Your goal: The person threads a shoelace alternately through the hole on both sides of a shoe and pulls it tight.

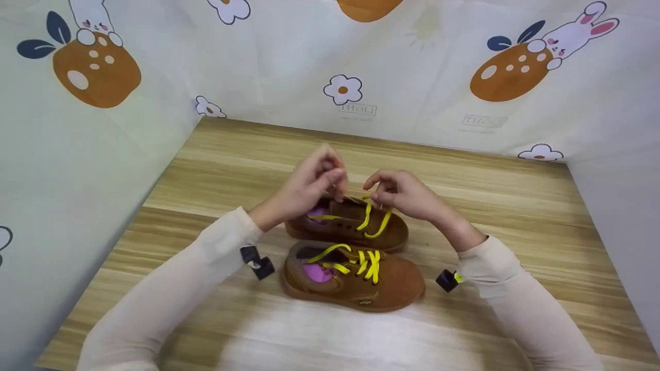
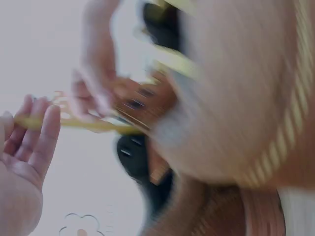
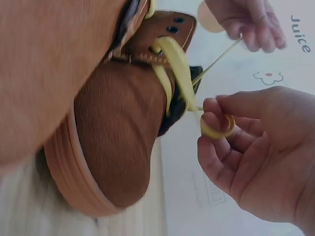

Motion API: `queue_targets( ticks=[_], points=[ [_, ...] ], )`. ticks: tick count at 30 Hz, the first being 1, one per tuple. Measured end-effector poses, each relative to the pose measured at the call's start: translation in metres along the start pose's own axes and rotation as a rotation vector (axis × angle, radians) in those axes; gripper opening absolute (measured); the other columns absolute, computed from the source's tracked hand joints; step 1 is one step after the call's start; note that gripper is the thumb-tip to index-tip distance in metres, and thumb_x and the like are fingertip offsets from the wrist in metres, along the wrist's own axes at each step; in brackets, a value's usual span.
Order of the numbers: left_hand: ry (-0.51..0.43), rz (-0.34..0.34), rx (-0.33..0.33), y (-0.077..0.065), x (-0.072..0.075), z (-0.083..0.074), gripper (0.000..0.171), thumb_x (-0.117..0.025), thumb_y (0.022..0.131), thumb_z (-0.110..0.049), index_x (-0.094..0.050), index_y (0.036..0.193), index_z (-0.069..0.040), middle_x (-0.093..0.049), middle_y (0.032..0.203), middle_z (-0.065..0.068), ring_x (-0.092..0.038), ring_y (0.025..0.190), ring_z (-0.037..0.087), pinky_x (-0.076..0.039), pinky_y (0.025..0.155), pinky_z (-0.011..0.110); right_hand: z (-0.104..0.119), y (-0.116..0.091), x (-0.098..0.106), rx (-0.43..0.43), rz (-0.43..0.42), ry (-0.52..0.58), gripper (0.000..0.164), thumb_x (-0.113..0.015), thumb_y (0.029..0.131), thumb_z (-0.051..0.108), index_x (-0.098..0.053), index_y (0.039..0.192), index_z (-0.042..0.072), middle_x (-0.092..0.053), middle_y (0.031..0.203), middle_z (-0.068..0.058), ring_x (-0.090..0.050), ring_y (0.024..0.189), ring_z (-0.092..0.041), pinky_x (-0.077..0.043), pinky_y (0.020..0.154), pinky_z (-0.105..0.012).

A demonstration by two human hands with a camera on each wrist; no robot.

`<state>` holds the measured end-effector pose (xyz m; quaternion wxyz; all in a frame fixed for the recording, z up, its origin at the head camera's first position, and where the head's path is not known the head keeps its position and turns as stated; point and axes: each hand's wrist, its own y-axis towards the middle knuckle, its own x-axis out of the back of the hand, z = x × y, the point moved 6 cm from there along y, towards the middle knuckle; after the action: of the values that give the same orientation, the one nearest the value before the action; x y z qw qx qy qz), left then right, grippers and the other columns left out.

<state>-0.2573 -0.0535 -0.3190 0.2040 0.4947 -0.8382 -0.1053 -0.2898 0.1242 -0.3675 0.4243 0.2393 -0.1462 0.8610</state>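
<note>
Two brown shoes with yellow laces and purple insoles lie side by side, toes to the right. Both hands are over the far shoe (image 1: pixel 394 236). Above its opening, my left hand (image 1: pixel 315 178) pinches one length of yellow lace (image 2: pixel 74 123), drawn taut in the left wrist view. Over the toe end, my right hand (image 1: pixel 407 196) pinches lace too; in the right wrist view a yellow loop (image 3: pixel 216 132) curls around its fingers. Several eyelets (image 3: pixel 172 29) on this shoe hold no lace. The near shoe (image 1: pixel 399 283) has crossed laces (image 1: pixel 368 265) and is untouched.
A wood-grain table (image 1: pixel 206 170) lies under the shoes. Pale cloth walls (image 1: pixel 278 67) printed with rabbits, fruit and flowers rise at the back and sides. Each sleeve carries a small black wrist camera, the left one (image 1: pixel 258 263) close by the near shoe's heel.
</note>
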Motion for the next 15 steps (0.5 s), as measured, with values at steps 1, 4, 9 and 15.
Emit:
queue_targets(
  ticks=[1,4,9,15],
  points=[
    [-0.044,-0.036,0.009,-0.003,0.004,-0.005,0.010,-0.047,0.102,-0.004,-0.045,0.102,0.006,-0.059,0.073,0.009,-0.060,0.057,0.018,-0.056,0.053,0.036,0.000,-0.001,-0.001,-0.017,-0.002,0.047,0.020,-0.054,0.099,0.007,-0.062,0.117,0.001,-0.067,0.078,-0.010,-0.064,0.068,-0.016,-0.056,0.066,-0.028],
    [0.002,-0.082,0.066,-0.013,0.014,-0.017,0.004,-0.047,0.101,-0.002,-0.046,0.101,0.001,-0.051,0.066,0.002,-0.048,0.049,0.012,-0.045,0.046,0.026,-0.001,-0.003,-0.006,-0.064,-0.016,0.135,0.023,-0.049,0.102,0.007,-0.059,0.120,-0.001,-0.067,0.081,-0.006,-0.065,0.069,-0.015,-0.057,0.067,-0.029],
    [0.585,0.065,0.226,-0.029,0.019,-0.014,0.011,-0.054,0.100,-0.010,-0.062,0.105,-0.003,-0.068,0.084,0.009,-0.059,0.069,0.017,-0.052,0.065,0.027,-0.009,-0.010,-0.012,-0.037,-0.061,0.050,0.021,-0.051,0.098,0.000,-0.061,0.117,-0.003,-0.068,0.088,-0.018,-0.062,0.070,-0.016,-0.053,0.064,-0.025],
    [0.900,0.337,0.283,-0.044,0.013,0.005,0.017,-0.067,0.094,-0.023,-0.075,0.097,-0.008,-0.077,0.092,0.008,-0.068,0.074,0.016,-0.058,0.073,0.032,-0.020,-0.017,-0.020,0.014,-0.121,-0.053,0.020,-0.061,0.090,-0.002,-0.067,0.109,-0.001,-0.068,0.090,-0.018,-0.058,0.074,-0.012,-0.049,0.067,-0.020]
  ],
)
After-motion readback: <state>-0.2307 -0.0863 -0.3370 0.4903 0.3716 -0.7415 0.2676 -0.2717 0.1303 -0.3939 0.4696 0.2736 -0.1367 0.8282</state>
